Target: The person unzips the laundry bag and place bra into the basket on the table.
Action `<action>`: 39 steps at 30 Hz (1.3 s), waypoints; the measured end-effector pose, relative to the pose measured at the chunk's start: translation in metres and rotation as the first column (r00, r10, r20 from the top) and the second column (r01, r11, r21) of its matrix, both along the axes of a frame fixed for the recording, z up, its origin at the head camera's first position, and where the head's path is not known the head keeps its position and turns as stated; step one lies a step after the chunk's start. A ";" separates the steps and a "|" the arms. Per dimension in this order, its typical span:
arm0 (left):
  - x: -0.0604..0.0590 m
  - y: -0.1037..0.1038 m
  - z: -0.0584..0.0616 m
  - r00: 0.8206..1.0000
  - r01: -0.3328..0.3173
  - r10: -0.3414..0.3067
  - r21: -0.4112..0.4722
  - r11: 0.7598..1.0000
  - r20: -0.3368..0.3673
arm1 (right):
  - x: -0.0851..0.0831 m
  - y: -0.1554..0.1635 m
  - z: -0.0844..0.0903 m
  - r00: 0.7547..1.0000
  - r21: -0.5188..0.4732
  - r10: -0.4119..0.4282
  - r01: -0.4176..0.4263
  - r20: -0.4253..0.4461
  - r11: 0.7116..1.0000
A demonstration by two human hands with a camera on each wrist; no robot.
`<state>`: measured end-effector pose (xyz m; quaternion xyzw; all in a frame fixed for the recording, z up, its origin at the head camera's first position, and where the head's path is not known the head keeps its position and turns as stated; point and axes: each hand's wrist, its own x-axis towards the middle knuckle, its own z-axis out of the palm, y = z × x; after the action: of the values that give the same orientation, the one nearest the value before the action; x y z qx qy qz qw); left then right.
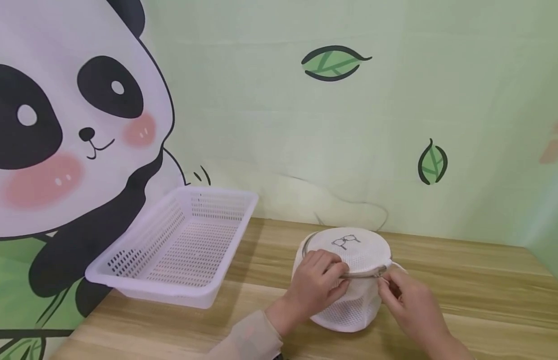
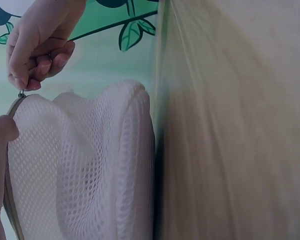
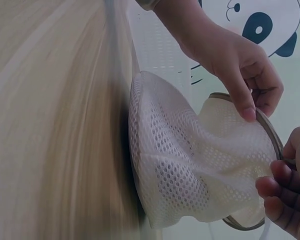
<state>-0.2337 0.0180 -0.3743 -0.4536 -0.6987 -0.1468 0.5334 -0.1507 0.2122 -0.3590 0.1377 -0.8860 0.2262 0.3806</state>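
Observation:
A white round mesh bag (image 1: 351, 300) with a zip along its top rim stands on the wooden table (image 1: 477, 300). A small line drawing is printed on its lid. My left hand (image 1: 338, 280) grips the bag's near rim, fingers curled over the zip (image 3: 270, 132). My right hand (image 1: 387, 284) pinches the zip pull (image 2: 21, 93) at the bag's right side. In the left wrist view the right hand (image 2: 30, 75) is over the mesh bag (image 2: 85, 165). The right wrist view has the left hand (image 3: 247, 107) on the mesh bag (image 3: 190, 165), whose side is dented inward.
A white perforated plastic basket (image 1: 215, 192) with nothing in it sits at the table's left, overhanging the edge. Behind the table is a green wall with a panda and leaf pictures. Bare table lies to the right of the bag.

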 end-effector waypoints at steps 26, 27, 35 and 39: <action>-0.006 -0.025 0.022 0.918 0.130 -0.126 0.013 0.991 0.375 | 0.001 0.016 0.005 1.000 0.058 0.014 -0.015 0.016 0.998; -0.007 -0.027 0.022 0.910 0.129 -0.124 0.016 0.992 0.396 | 0.001 0.016 0.004 1.000 0.057 0.015 -0.016 0.019 0.998; -0.016 -0.040 0.019 0.879 0.087 -0.088 0.024 0.996 0.469 | 0.001 0.019 0.002 1.000 0.053 0.014 -0.015 0.011 0.998; -0.022 -0.046 0.016 0.867 0.061 -0.066 0.026 0.998 0.494 | 0.001 0.020 0.001 1.000 0.054 0.019 -0.019 -0.012 0.998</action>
<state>-0.2554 -0.0285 -0.3588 -0.4212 -0.7960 -0.2787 0.3337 -0.1499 0.2325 -0.3582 0.1577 -0.8881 0.2051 0.3799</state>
